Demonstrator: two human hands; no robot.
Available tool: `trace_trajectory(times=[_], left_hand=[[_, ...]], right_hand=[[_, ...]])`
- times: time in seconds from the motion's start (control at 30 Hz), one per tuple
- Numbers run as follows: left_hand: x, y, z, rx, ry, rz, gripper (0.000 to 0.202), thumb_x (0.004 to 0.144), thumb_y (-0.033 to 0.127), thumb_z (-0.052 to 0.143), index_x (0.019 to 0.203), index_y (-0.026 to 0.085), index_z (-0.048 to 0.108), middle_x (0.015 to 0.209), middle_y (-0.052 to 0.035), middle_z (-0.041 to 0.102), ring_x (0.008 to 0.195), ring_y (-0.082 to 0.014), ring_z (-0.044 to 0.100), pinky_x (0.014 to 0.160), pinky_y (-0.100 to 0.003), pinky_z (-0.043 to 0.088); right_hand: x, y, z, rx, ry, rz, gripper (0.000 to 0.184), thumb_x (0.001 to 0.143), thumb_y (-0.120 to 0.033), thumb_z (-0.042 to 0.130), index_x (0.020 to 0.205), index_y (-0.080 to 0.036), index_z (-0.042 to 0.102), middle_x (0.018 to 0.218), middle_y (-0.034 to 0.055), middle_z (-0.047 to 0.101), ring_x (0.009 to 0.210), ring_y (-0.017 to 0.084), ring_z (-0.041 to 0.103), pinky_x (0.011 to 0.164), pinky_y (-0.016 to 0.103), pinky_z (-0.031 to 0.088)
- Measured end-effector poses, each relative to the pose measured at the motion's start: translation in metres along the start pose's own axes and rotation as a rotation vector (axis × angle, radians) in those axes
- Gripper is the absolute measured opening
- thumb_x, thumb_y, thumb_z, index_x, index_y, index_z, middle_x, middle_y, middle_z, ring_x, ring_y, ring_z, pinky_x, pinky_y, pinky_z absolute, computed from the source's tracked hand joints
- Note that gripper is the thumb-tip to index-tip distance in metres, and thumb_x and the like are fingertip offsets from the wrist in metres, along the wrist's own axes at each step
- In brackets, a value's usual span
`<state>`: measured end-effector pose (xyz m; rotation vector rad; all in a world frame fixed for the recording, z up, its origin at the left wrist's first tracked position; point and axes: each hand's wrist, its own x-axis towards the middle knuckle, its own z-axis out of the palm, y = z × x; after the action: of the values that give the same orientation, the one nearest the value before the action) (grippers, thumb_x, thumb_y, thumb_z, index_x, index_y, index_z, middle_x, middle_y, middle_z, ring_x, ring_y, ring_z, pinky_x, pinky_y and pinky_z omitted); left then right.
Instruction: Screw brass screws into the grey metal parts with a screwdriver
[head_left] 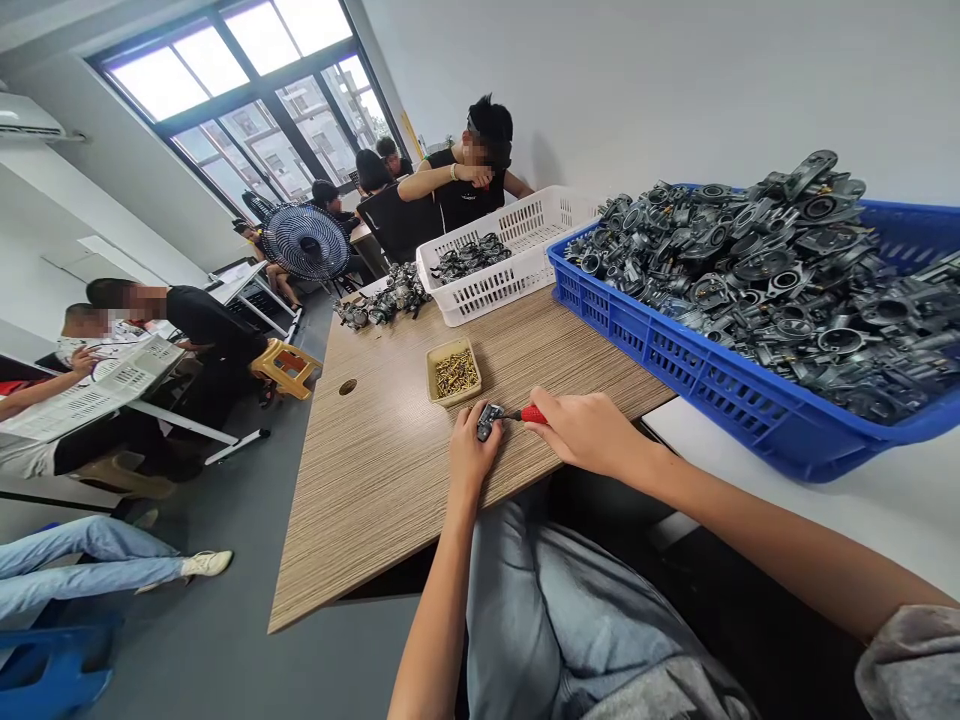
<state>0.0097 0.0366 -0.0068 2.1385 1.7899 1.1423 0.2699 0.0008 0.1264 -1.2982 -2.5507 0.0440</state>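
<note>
My left hand [474, 455] is shut around a small die-cast carburetor body [489, 421] at the front edge of the wood-grain table [375, 480]. My right hand [581, 432] grips a red-handled screwdriver [533, 414], its thin shaft reaching left to the carburetor body. The tip is hidden against the metal. A small tan tray of brass screws [454, 371] sits just beyond my left hand. The blue plastic crate [697, 400], heaped with grey carburetor bodies, is beyond and to the right of my right hand.
A white slotted basket [480, 290] holding dark metal parts stands at the far end of the table, with more parts [382, 298] loose beside it. A round hole [347, 387] pierces the tabletop. Several people sit around the room, and a black electric fan [304, 241] stands beyond.
</note>
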Motion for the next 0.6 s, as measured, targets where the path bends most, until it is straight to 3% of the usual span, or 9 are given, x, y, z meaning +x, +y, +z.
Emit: trace_trajectory(times=[0.23, 0.6], left_hand=[[0.0003, 0.0008, -0.0005, 0.002, -0.002, 0.006, 0.04, 0.106, 0.032, 0.068, 0.146, 0.024, 0.07, 0.126, -0.0116, 0.072, 0.119, -0.0287, 0.074, 0.11, -0.044, 0.06], [0.0006, 0.0002, -0.0006, -0.012, -0.002, -0.011, 0.04, 0.107, 0.032, 0.067, 0.145, 0.022, 0.071, 0.126, -0.0121, 0.073, 0.119, -0.0287, 0.074, 0.11, -0.044, 0.06]], right_hand=[[-0.0014, -0.0066, 0.0039, -0.03, 0.012, 0.157, 0.043, 0.122, -0.055, 0.042, 0.123, -0.017, 0.062, 0.099, 0.0152, 0.085, 0.086, 0.03, 0.081, 0.061, 0.033, 0.022], [0.0018, -0.0106, 0.0006, -0.015, -0.026, 0.329, 0.051, 0.119, -0.064, 0.044, 0.117, -0.019, 0.069, 0.095, 0.0133, 0.086, 0.092, 0.032, 0.084, 0.066, 0.031, 0.034]])
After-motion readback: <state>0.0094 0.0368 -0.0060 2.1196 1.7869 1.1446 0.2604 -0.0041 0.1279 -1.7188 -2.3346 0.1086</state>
